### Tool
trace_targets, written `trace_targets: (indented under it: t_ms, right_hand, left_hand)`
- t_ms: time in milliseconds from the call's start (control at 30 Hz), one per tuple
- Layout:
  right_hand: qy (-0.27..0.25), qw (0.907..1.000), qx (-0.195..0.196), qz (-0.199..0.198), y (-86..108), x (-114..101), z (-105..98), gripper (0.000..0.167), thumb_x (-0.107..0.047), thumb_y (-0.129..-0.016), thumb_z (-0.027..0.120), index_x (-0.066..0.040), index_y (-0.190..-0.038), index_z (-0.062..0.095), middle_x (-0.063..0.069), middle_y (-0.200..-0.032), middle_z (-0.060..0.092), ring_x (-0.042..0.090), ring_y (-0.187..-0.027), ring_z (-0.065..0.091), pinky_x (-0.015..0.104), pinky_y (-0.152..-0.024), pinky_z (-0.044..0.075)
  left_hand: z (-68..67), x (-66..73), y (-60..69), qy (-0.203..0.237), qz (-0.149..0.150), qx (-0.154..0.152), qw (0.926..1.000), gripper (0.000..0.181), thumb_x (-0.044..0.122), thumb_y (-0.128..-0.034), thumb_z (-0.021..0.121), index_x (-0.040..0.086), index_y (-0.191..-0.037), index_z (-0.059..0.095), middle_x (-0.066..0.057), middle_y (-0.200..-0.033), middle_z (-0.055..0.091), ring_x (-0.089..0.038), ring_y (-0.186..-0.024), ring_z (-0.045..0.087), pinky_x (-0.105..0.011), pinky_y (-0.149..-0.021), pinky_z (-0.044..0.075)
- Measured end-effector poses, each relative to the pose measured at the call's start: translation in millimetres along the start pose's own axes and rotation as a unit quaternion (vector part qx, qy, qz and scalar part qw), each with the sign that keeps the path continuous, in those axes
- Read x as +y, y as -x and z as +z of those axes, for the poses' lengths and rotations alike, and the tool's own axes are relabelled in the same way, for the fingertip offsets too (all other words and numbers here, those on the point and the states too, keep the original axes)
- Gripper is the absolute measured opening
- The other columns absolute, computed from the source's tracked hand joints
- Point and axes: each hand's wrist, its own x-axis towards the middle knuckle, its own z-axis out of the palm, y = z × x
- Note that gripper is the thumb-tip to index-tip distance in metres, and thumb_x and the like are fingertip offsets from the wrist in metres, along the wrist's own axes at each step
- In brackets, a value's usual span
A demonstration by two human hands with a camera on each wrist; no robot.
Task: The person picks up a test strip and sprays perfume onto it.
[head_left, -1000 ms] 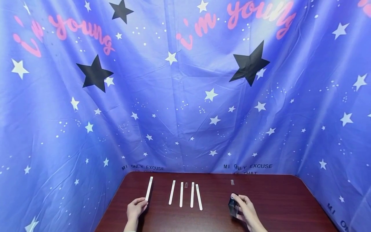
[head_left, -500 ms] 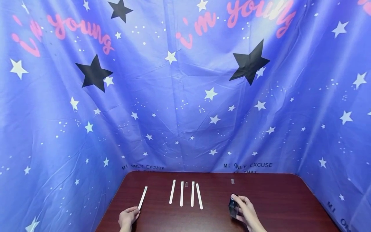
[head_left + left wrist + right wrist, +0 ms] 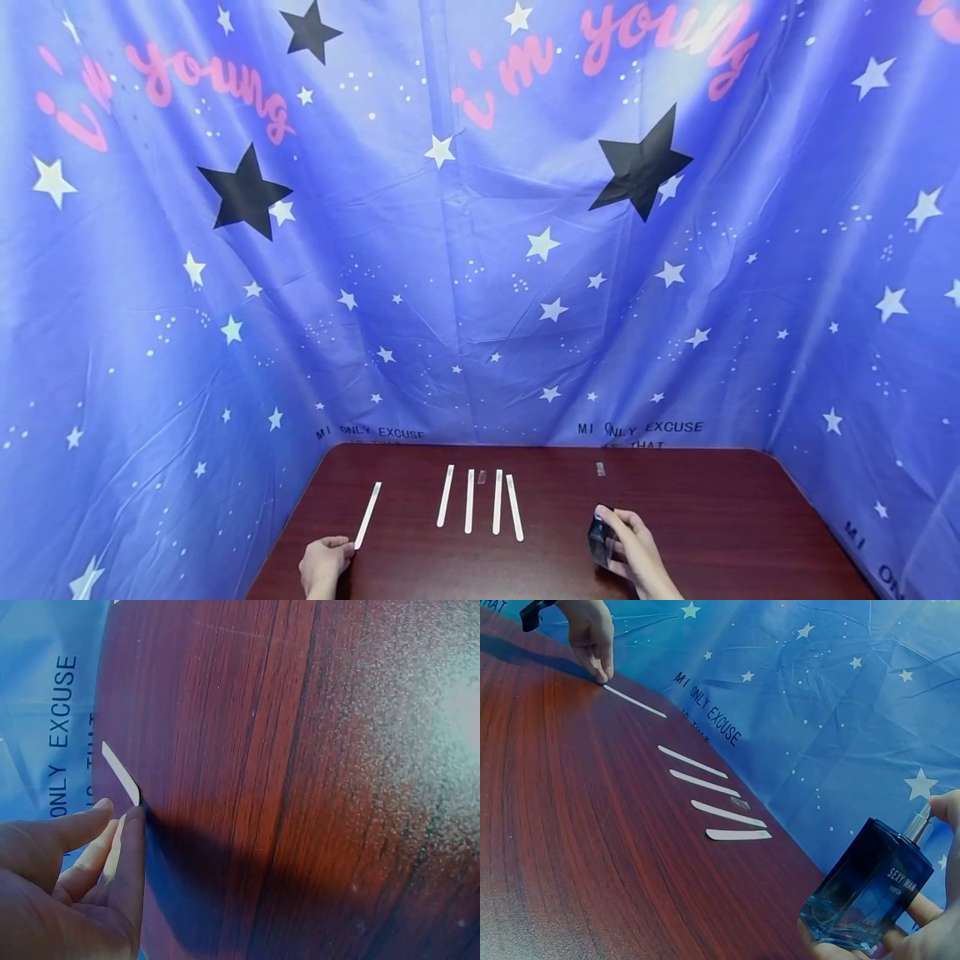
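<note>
At the table's left, a white paper test strip (image 3: 367, 515) lies flat, angled away. My left hand (image 3: 324, 567) is at its near end; in the left wrist view the thumb (image 3: 97, 814) stands apart from the fingers, and a fingertip meets or nearly meets the strip's end (image 3: 120, 771). On the right, my right hand (image 3: 633, 546) grips a dark blue glass perfume bottle (image 3: 874, 881), lettered "SEXY MAN". One digit rests on its silver spray top (image 3: 917, 823), and other fingers support the base. The bottle is tilted in the right wrist view.
Several more white strips (image 3: 470, 502) lie in a row mid-table. A small clear piece (image 3: 482, 477) sits beside them, another (image 3: 601, 469) farther right. Blue star-printed cloth (image 3: 465, 333) walls the back and sides of the dark red wooden table (image 3: 720, 517).
My left hand brought the strip left and nearer, laid it down, then drew back slightly with the fingers loosened. My right hand keeps the bottle in nearly the same place.
</note>
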Motion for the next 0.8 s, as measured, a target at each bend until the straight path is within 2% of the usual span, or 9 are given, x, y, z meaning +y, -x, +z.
trace_targets:
  t_ms: [200,333,500,633,800]
  right_hand:
    - [-0.007,1.0000,0.000,0.003,0.9,-0.3,-1.3,0.066,-0.051,-0.092,0.064,0.000,-0.126,0.041,0.004,-0.096,0.067,0.017,-0.085,0.068,0.041,-0.070,0.061]
    - [-0.009,1.0000,0.001,0.000,1.6,0.5,-2.1,0.067,-0.051,-0.092,0.064,0.001,-0.127,0.040,0.004,-0.096,0.068,0.017,-0.086,0.068,0.041,-0.070,0.061]
    - [-0.012,0.9999,-0.001,-0.010,2.3,3.6,-3.0,0.058,-0.049,-0.093,0.063,-0.003,-0.122,0.044,0.001,-0.093,0.068,0.016,-0.084,0.069,0.039,-0.069,0.061]
    - [-0.015,0.9998,0.000,-0.015,2.4,5.4,-3.8,0.054,-0.048,-0.094,0.063,-0.004,-0.119,0.045,0.000,-0.090,0.068,0.015,-0.082,0.068,0.037,-0.067,0.061]
    - [-0.018,0.9997,0.002,-0.017,2.4,5.4,-4.4,0.054,-0.046,-0.094,0.063,-0.004,-0.121,0.043,-0.001,-0.088,0.068,0.016,-0.082,0.069,0.037,-0.068,0.061]
  left_hand:
    - [-0.1,3.2,2.0,0.021,0.000,-0.002,0.9998,0.023,0.007,-0.0774,0.077,-0.007,-0.096,0.073,-0.004,-0.066,0.074,-0.006,-0.056,0.065,-0.023,-0.058,0.053]
    - [5.4,9.8,4.6,0.018,0.009,-0.005,0.9998,0.023,0.009,-0.0782,0.077,-0.005,-0.096,0.074,-0.005,-0.067,0.075,-0.009,-0.058,0.067,-0.024,-0.058,0.050]
    - [14.0,18.0,7.8,0.014,0.026,-0.006,0.9996,0.024,0.013,-0.0791,0.078,-0.003,-0.097,0.075,-0.006,-0.071,0.076,-0.010,-0.060,0.068,-0.025,-0.061,0.049]
    - [21.7,25.4,9.5,0.034,0.044,-0.003,0.9985,0.024,0.012,-0.0792,0.079,-0.004,-0.097,0.075,-0.007,-0.074,0.077,-0.010,-0.062,0.069,-0.022,-0.060,0.054]
    - [33.2,37.2,13.6,0.082,0.055,-0.012,0.9950,0.026,0.009,-0.0808,0.077,-0.008,-0.101,0.073,-0.010,-0.078,0.077,-0.017,-0.066,0.074,-0.019,-0.057,0.058]
